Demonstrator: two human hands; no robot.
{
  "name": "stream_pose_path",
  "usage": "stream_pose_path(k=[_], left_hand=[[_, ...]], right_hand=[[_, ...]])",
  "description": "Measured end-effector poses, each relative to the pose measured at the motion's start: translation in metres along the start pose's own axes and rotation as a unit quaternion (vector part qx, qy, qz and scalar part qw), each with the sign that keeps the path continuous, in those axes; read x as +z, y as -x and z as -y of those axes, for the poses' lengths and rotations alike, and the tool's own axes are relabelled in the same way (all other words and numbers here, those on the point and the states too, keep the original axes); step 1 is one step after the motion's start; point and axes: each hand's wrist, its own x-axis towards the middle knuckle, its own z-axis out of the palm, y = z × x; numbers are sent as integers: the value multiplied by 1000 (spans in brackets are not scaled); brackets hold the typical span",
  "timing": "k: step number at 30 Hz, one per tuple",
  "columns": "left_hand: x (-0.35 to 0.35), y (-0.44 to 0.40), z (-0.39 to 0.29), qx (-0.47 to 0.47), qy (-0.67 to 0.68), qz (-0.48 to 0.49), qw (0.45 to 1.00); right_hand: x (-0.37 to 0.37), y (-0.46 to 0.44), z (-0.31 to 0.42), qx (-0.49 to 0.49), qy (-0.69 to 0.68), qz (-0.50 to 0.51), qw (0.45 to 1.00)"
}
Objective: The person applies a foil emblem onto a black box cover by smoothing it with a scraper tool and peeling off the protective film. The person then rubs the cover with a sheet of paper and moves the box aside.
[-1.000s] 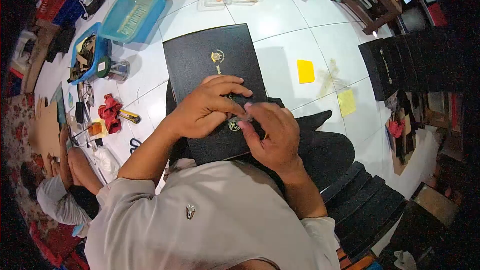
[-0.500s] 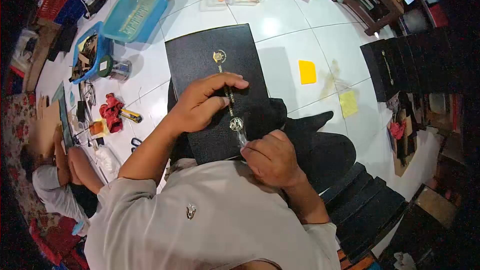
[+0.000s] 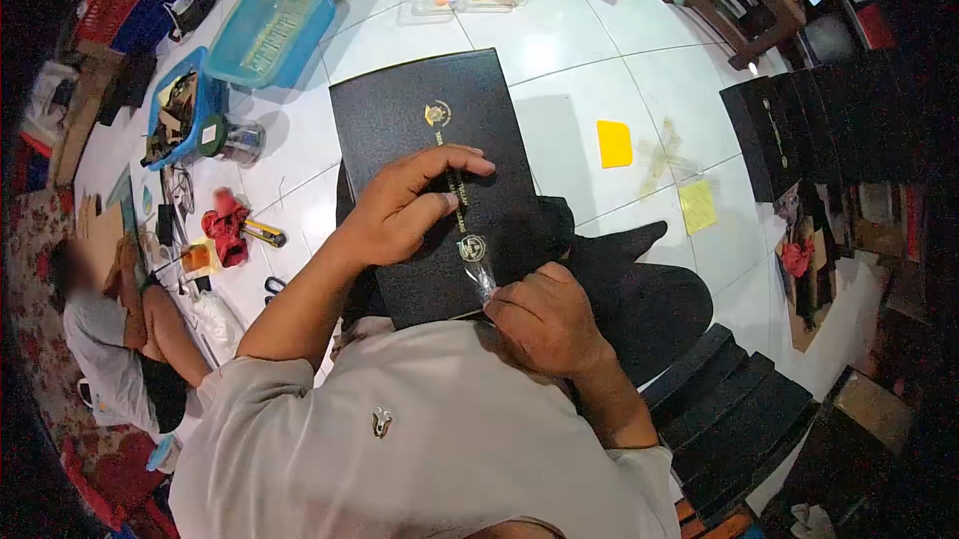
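A black folder-like box or cover (image 3: 430,284) with gold emblems and lettering lies across my lap. My left hand (image 3: 415,201) rests on its middle, thumb and fingers spread apart over the gold lettering and partly hiding it. Between the fingertips of my right hand (image 3: 547,319), near the lower right edge of the cover, is pinched the end of a clear film strip (image 3: 479,281). The strip runs up to the round emblem (image 3: 473,248), and its upper end appears to lie on that emblem.
A yellow plastic scraper (image 3: 614,144) and a yellow paper square (image 3: 697,205) lie on the white tiles to the right. Blue bins (image 3: 325,24), a jar (image 3: 235,139) and a yellow cutter (image 3: 264,231) are left. Black boxes (image 3: 734,409) stand right. Another person (image 3: 105,339) sits far left.
My right hand has shifted slightly right and away from the round emblem, and more of the clear strip shows. My left hand stays put. The other person has moved a little.
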Motion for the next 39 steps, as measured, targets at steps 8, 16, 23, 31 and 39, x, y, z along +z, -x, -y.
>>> stream_pose_path(k=[8,16,23,31,39], left_hand=[[0,0,-1,2,-4,7,1000],[-3,-2,1,35,2,19,999],[0,0,3,25,15,18,999],[-1,0,5,22,40,16,999],[1,1,5,7,38,6,999]], right_hand=[[-1,-1,1,2,7,-12,1000],[-3,-2,2,13,2,-39,999],[-4,4,-1,-3,7,-18,1000],[-8,6,-1,-4,2,3,1000],[-2,8,-1,8,-2,-9,1000]])
